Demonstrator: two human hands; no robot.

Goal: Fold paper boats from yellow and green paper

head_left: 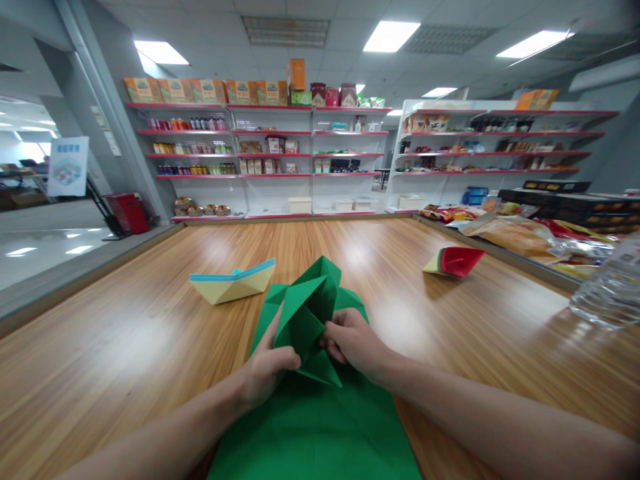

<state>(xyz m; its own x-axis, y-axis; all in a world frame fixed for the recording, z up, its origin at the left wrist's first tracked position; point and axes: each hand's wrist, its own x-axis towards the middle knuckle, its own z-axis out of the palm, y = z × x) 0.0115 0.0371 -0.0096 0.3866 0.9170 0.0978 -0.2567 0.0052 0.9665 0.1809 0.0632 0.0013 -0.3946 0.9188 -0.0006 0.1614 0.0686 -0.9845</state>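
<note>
A folded piece of green paper (306,310) with several pointed flaps is held up between my two hands. My left hand (270,367) grips its lower left side, thumb in front and fingers partly hidden behind the paper. On the right edge, my right hand (350,337) pinches a flap between thumb and curled fingers. Beneath both hands lies a larger green sheet (320,433), flat on the wooden table and running to the bottom of the view.
A yellow and blue paper boat (233,283) stands on the table (125,333) left of my hands. To the right sits a red and yellow folded paper piece (455,261). A clear plastic bottle (613,287) and snack packets (520,237) line the right side. Stocked shelves (270,143) stand behind.
</note>
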